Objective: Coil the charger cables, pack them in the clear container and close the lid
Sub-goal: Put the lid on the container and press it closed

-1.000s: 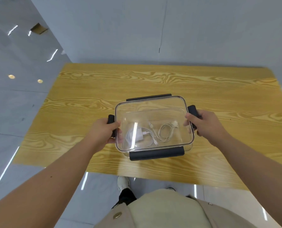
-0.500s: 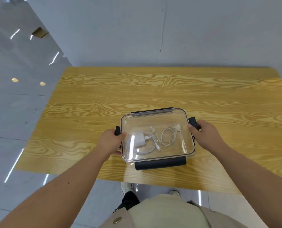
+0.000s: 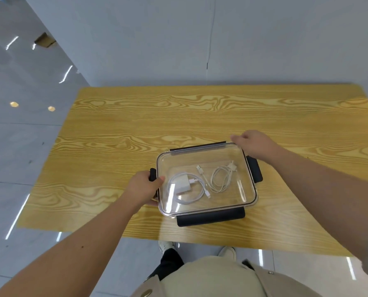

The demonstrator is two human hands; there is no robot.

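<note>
Two hands worked the clear rectangular plastic container (image 3: pixel 206 181), which sat at the table's six o'clock edge. At nine o'clock my left hand (image 3: pixel 143 187) clamped its black side latch (image 3: pixel 152 174). Coiled white charger cables (image 3: pixel 200 183) lay inside, light and springy. At one o'clock my right hand (image 3: pixel 253 143) hovered loosely open over the slick, stiff transparent lid's (image 3: pixel 232 198) far corner, holding nothing.

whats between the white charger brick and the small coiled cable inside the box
In the head view, the loose end of the brick's own cable runs between the charger brick and the small coiled cable, its plug pointing to the far side.
</note>
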